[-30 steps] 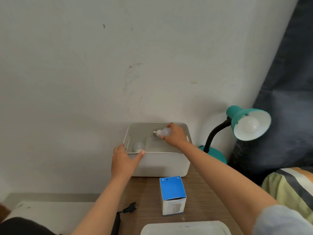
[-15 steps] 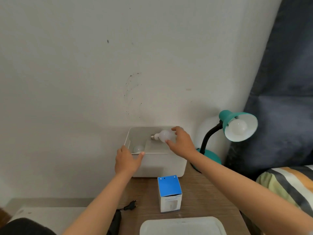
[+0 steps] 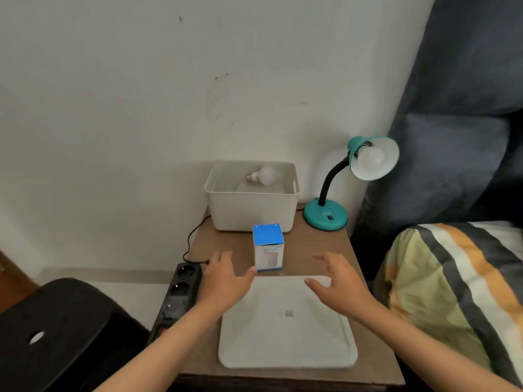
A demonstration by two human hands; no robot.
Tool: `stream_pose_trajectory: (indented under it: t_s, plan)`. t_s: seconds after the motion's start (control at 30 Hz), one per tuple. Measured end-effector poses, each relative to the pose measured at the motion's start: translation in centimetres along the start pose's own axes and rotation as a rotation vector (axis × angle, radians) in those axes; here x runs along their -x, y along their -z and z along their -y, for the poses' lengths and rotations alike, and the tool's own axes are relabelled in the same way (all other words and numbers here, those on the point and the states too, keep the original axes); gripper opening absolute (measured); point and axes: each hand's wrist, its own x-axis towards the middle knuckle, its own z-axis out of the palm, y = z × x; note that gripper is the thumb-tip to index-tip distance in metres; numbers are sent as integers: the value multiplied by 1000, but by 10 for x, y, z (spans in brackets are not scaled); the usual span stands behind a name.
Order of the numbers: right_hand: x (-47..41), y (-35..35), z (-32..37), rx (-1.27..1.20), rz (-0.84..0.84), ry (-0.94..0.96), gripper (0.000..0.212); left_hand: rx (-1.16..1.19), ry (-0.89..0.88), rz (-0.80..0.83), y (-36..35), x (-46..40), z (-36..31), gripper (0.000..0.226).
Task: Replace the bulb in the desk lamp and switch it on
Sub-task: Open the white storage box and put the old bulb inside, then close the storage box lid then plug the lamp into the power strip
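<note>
A teal desk lamp (image 3: 325,216) stands at the back right of the small wooden table (image 3: 317,244), with a white bulb (image 3: 370,158) screwed into its shade. Another white bulb (image 3: 261,175) lies inside the white bin (image 3: 252,210) against the wall. A blue and white bulb box (image 3: 268,247) stands upright in front of the bin. My left hand (image 3: 225,275) hovers open just left of the box. My right hand (image 3: 336,281) hovers open to the box's right, over the far edge of the white lid (image 3: 285,332). Neither hand holds anything.
A black power strip (image 3: 178,295) hangs off the table's left edge, with a black cable (image 3: 192,236) running up behind the bin. A black chair (image 3: 56,335) sits at lower left. A striped pillow (image 3: 458,292) and dark headboard fill the right side.
My right hand let go of the bulb, which now lies in the bin. Both hands drew back from the bin to either side of the blue box.
</note>
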Motion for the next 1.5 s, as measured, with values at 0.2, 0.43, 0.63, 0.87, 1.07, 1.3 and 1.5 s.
stream_pose_trajectory:
  t_s: [0.2, 0.43, 0.63, 0.87, 1.07, 1.3, 1.5]
  plan:
    - [41, -16, -36, 140, 125, -207, 67, -168, 129, 214, -12, 50, 15, 70]
    - [66, -27, -38, 138, 272, -265, 72, -294, 134, 327, -22, 73, 18, 60]
    - [76, -25, -30, 49, 168, -295, 63, -167, 80, 222, -16, 85, 12, 60]
    - [70, -6, -15, 34, -70, -191, 59, -97, -124, 91, 13, 91, -3, 63]
    - [31, 18, 16, 32, -174, -70, 60, -72, -201, -15, 47, 55, -21, 69]
    - [-69, 36, 55, 51, -219, -14, 60, -83, -169, -97, 84, -37, -48, 63]
    - [-164, 38, 78, 9, -201, -26, 58, -128, -151, -20, 107, -126, -63, 65]
